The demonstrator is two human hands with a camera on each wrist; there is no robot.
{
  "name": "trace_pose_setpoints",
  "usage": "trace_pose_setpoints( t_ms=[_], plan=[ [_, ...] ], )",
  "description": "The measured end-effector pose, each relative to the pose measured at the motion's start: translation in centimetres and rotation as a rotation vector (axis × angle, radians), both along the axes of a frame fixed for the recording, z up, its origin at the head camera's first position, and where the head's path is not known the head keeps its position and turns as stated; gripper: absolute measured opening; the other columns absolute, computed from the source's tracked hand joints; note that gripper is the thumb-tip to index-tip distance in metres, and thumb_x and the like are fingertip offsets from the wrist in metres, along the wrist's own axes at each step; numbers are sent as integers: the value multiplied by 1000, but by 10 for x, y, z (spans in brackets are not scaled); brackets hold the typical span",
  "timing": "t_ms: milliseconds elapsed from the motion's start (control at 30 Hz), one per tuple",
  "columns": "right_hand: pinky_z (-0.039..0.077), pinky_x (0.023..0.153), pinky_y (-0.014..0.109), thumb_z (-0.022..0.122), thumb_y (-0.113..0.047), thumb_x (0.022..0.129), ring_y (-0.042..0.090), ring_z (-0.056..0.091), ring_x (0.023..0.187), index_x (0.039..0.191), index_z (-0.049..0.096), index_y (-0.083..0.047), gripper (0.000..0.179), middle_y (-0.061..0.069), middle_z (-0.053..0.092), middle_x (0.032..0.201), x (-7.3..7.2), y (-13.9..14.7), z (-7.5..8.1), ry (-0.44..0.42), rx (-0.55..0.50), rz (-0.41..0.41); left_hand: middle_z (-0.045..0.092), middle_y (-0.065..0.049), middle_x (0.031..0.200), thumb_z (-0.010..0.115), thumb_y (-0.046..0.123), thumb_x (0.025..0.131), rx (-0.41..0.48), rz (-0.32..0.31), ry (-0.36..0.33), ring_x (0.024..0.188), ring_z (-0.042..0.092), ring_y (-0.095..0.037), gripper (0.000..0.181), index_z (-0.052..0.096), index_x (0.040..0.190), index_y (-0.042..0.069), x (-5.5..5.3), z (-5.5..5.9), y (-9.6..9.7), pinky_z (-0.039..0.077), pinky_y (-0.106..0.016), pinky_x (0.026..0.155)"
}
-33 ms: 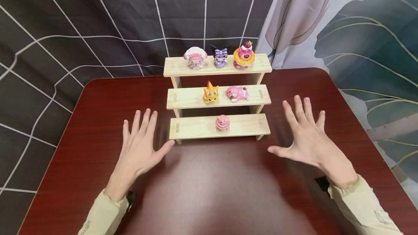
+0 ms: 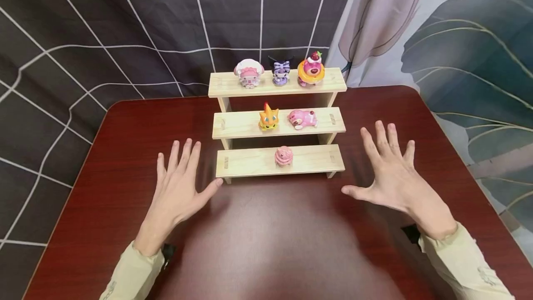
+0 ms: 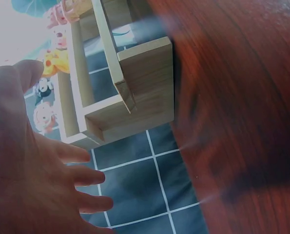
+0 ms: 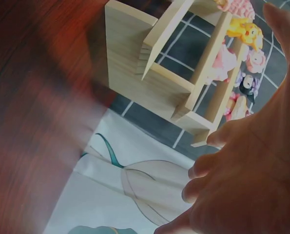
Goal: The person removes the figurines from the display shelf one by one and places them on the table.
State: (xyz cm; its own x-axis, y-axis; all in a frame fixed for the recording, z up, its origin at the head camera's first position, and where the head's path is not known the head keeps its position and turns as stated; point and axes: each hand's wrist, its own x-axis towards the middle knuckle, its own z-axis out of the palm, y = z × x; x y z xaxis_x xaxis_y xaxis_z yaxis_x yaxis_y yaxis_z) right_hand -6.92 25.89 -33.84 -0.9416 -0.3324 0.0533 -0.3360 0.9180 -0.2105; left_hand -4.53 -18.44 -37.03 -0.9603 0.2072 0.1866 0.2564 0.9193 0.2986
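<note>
A three-step wooden display stand (image 2: 245, 163) carries several small figurines. Its top step bears a pink-and-white figurine (image 2: 249, 74), a purple-and-black one (image 2: 281, 73) and a pink bear in an orange ring (image 2: 311, 69). On the middle step are an orange-yellow figurine (image 2: 269, 118) and a pink figurine lying down (image 2: 303, 119). One round pink figurine (image 2: 284, 156) sits on the bottom step. My left hand (image 2: 176, 184), fingers spread, is left of the stand, its thumb near the bottom step's corner. To the right, my right hand (image 2: 393, 175) is spread likewise. Both hold nothing.
The stand is on a dark red wooden table (image 2: 266, 244). Behind it hangs a dark curtain with a white grid (image 2: 166, 22). A pale curtain with leaf shapes (image 2: 470, 59) hangs at the right, beside the table's edge.
</note>
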Motion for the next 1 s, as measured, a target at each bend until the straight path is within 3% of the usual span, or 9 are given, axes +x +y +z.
trace_pose_setpoints(
  t_ms=[267,433,600,800,1000],
  plan=[
    [-8,100,78,80,-64,68,44,-14,147,160,9,-3,131,26,-5,163,-4,-3,7,20,0,15,27,-24,159,58,59,89,9,5,4,148,11,-44,93,30,155,-1,1,1,-3,4,-67,110],
    [-6,104,75,80,-60,70,44,-11,148,159,11,-2,127,27,-2,163,-7,-3,13,53,-15,26,27,-24,159,56,58,91,16,-1,1,148,12,-44,92,27,157,2,-6,5,-3,7,-66,111],
    [3,109,70,81,-54,73,42,-1,149,159,15,0,120,26,6,163,-9,-2,17,100,-67,37,30,-22,158,56,54,92,69,-33,25,145,21,-45,86,30,156,3,-21,9,0,14,-64,110],
    [21,106,70,82,-32,75,45,20,146,154,27,6,103,30,25,157,-19,-4,26,224,-176,109,42,-21,152,59,44,92,183,-89,137,138,35,-43,73,44,148,0,-46,9,6,20,-60,108],
    [39,93,66,79,-15,76,50,52,121,147,43,4,81,27,50,142,-39,-11,41,340,-308,156,48,-21,148,63,34,91,284,-119,190,132,41,-41,63,53,143,1,-69,4,7,25,-60,105]
  ],
)
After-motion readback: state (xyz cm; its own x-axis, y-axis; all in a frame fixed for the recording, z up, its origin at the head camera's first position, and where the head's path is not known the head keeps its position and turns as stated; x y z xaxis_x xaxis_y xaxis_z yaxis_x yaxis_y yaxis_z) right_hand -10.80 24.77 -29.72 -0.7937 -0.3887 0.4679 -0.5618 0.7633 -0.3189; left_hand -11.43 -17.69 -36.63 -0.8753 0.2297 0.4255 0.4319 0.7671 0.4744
